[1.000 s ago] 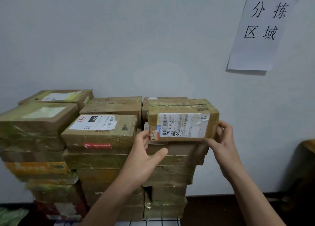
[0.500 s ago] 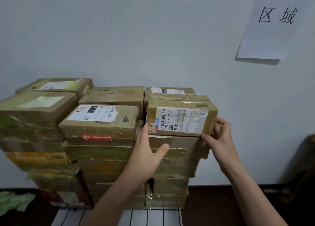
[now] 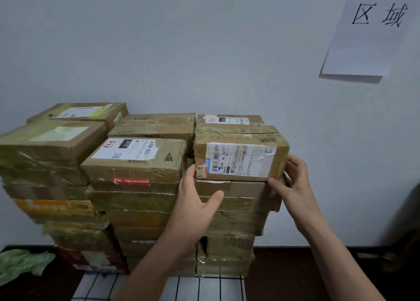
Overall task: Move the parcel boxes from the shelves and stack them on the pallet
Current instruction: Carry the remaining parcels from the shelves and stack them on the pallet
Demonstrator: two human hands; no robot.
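Observation:
A brown parcel box (image 3: 241,152) with a white shipping label on its front sits on top of the right column of the stacked parcels (image 3: 141,200). My left hand (image 3: 195,200) touches its lower left corner, thumb spread out to the right below it. My right hand (image 3: 293,185) grips its right end, fingers wrapped around the side and thumb at the lower right corner. The stack stands against the wall on a white surface with a dark grid (image 3: 204,288), several layers high in three columns.
A white paper sign with black characters (image 3: 372,28) hangs on the wall at upper right. Green crumpled material (image 3: 20,264) lies on the dark floor at lower left. A dark object (image 3: 406,232) stands at the right edge.
The top right box has settled lower onto the column beneath it. Both hands stayed at its ends, and the view tilted down slightly.

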